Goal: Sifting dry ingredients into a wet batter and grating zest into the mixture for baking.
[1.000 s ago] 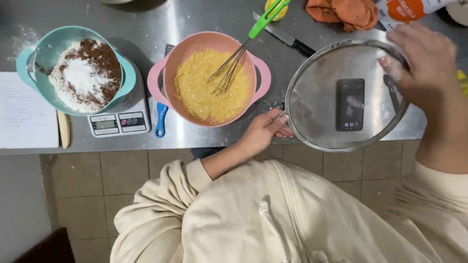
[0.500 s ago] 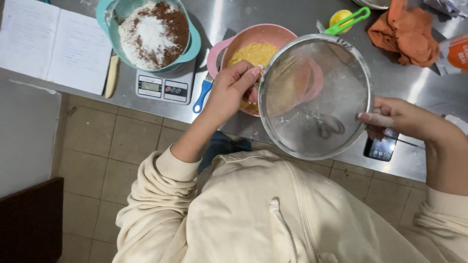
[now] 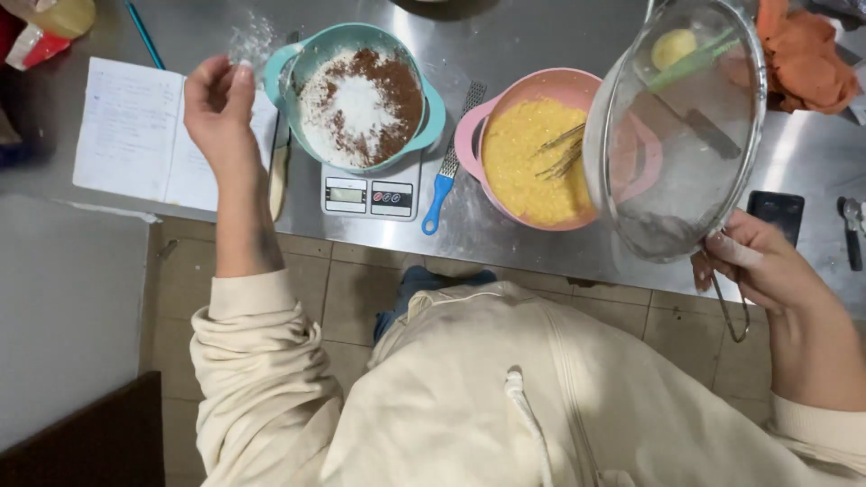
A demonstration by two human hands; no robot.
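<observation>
Your right hand (image 3: 767, 271) is gripping the sieve (image 3: 677, 126) by its handle, tilted above the pink bowl (image 3: 532, 162) near the counter's front edge. Your left hand (image 3: 216, 104) is hovering loosely curled, empty, beside the teal bowl (image 3: 361, 95) on the scale (image 3: 370, 194). Level the sieve before loading.

Round wire-mesh sieve (image 3: 675, 135), tilted, aloft over pink batter bowl (image 3: 532, 162) on steel counter.

A small white kitchen scale (image 3: 371, 194) sits at the counter's front edge under the teal bowl (image 3: 356, 95), showing a pale grey rectangular display and two round buttons. A black phone (image 3: 778, 212) with a dark screen lies flat near the right hand (image 3: 767, 266). A red and white packet (image 3: 36, 45) lies in the far left corner, partly out of view.
</observation>
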